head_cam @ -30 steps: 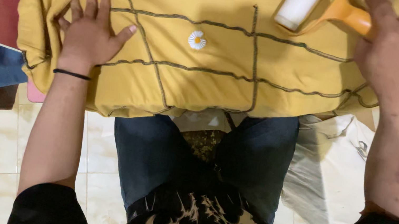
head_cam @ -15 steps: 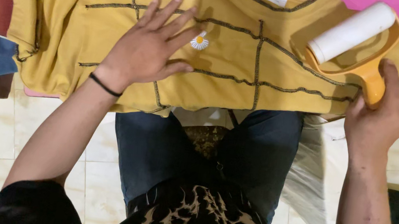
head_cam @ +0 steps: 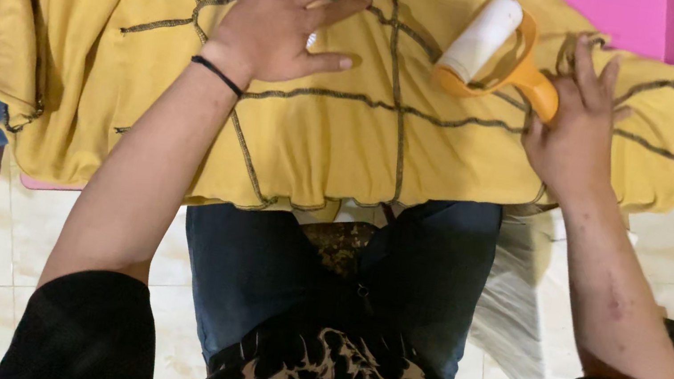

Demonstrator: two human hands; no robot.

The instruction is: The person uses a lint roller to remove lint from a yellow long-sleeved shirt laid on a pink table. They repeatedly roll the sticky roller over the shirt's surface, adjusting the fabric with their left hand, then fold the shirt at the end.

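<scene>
- The right hand [head_cam: 576, 133], at the upper right of the frame, has its fingers curled round the orange handle of the lint roller [head_cam: 495, 48]; the grip looks closed, thumb side tucked under where I can't quite see it.
- The roller runs on a slant: handle at the lower right in the hand, white drum up and to the left, towards the top middle of the frame. So its long axis points from the right hand towards the left one.
- The drum lies on the yellow shirt [head_cam: 336, 140], just right of the dark seam line that runs down the shirt's middle.
- The left hand [head_cam: 286, 24], at the upper middle, is pressed flat on the shirt with all fingers spread wide, holding nothing, only pinning cloth. A black band sits on that wrist.
- The drum's tip is near the left hand's fingertips but apart from them; a strip of bare cloth and the seam lie between.
- The shirt is spread over a pink table [head_cam: 626, 14], its lower hem hanging off the near edge above the person's knees, a sleeve folded at the far left.
</scene>
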